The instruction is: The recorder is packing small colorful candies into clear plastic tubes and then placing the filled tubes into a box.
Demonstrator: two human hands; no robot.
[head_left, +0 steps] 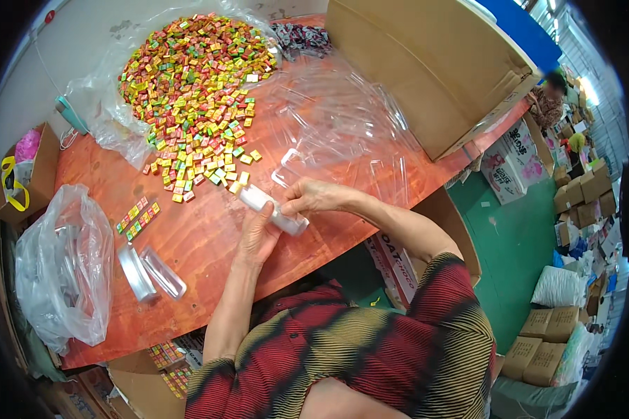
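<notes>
Over the middle of the red table (210,272), my left hand (257,237) is wrapped round a narrow clear plastic box (291,224), its thumb along the top. The fingers of my right hand (316,197) pinch the same box near its middle. Whatever lies inside the box is too blurred to tell. Just beyond its far end spreads a big heap of small wrapped blocks (196,77) in yellow, red and green, like wrapped sweets. To the left lie short rows of the same blocks (138,218), beside two clear long plastic pieces (137,272).
Many clear plastic boxes (342,119) lie loosely behind my right hand. A large cardboard carton (426,70) stands at the back right. On the left are a filled clear bag (63,272) and a small carton (38,178). A person (548,101) is far right.
</notes>
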